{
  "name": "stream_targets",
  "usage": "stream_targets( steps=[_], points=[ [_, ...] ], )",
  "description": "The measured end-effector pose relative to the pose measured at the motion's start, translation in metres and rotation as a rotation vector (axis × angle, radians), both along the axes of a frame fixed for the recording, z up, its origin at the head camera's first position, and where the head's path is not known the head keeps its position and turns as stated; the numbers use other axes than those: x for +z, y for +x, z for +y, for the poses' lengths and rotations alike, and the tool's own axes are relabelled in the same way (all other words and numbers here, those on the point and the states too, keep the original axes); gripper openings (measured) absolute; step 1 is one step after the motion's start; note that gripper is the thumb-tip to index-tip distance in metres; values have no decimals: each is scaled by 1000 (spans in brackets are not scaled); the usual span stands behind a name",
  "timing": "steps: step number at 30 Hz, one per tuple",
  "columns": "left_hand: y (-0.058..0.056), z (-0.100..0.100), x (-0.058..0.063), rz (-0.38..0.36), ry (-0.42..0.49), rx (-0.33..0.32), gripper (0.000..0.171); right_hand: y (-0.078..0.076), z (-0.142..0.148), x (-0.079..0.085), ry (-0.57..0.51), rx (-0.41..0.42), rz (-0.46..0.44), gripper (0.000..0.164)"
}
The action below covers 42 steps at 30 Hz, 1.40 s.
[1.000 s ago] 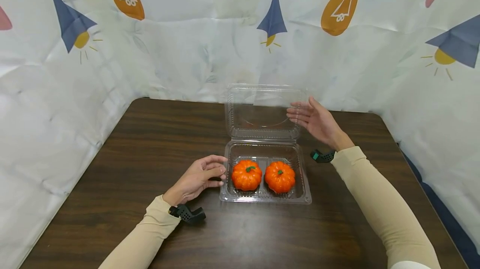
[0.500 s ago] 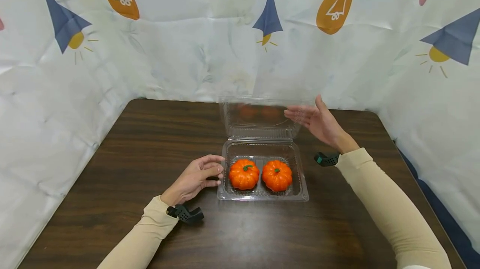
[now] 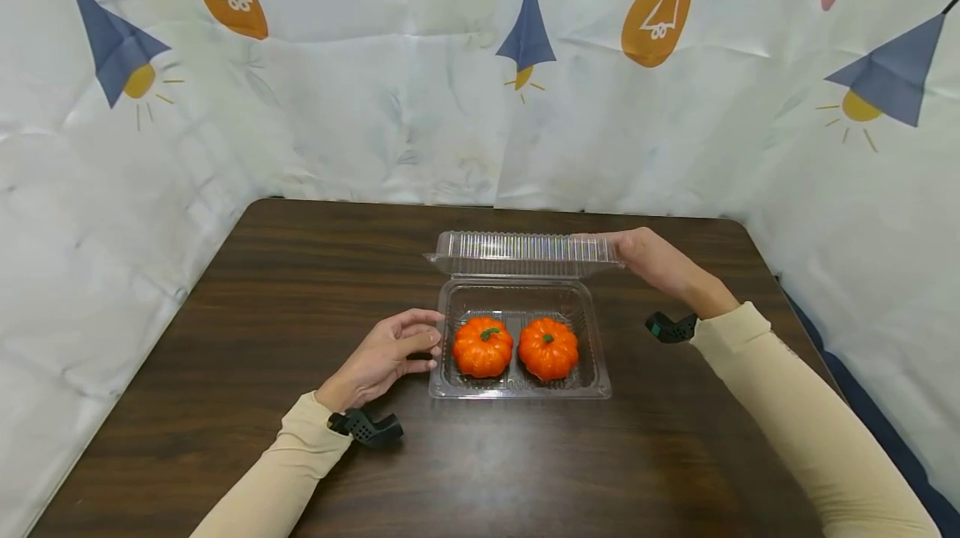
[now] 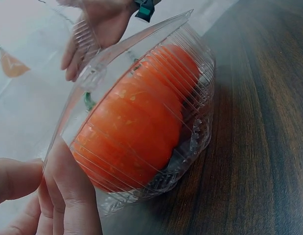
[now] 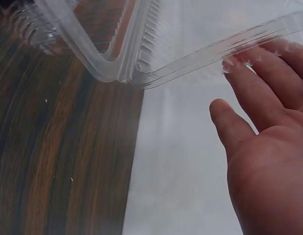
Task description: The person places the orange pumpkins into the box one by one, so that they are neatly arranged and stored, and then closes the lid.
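A clear plastic clamshell container sits on the table with its hinged lid tilted partway over the back. Two small orange pumpkins lie side by side in its base, the left pumpkin and the right pumpkin, both with green stems. My left hand pinches the base's left rim between thumb and fingers, as the left wrist view shows. My right hand lies behind the lid's right side, its straight fingers touching the lid from outside. The lid partly hides those fingers in the head view.
The dark wood-grain table reaches back to a white patterned curtain that hangs behind and at both sides. Black camera mounts are strapped to each wrist, one left mount and one right mount.
The lid has swung from nearly upright to tilting forward and down toward the base, with my right hand moving down along with it. My left hand stays at the left rim.
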State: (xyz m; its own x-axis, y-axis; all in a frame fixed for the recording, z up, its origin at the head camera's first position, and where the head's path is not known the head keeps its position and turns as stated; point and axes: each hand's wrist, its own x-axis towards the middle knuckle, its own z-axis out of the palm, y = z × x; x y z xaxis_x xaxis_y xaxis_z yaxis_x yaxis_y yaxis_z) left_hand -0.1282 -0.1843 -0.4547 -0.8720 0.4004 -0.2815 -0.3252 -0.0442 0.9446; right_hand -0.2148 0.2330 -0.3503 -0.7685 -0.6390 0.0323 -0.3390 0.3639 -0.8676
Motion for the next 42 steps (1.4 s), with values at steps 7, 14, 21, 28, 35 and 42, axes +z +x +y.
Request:
stream_targets(
  steps=[7,14,21,28,35,42],
  points=[
    [-1,0,0,-9,-10,10,46,15,-2,-4,203,46,161,77],
    [-1,0,2,-15,1,4,48,29,-4,-8,300,40,225,68],
    [-2,-1,2,-23,0,7,45,40,-9,-8,364,83,343,72],
    [-3,-3,1,-11,-31,0,53,50,-9,-16,432,105,443,78],
    [-4,-3,1,7,-50,-11,55,56,-5,-30,454,141,622,79],
    [-3,-1,2,-10,-17,-11,50,58,-5,-46,363,169,804,83]
  ],
)
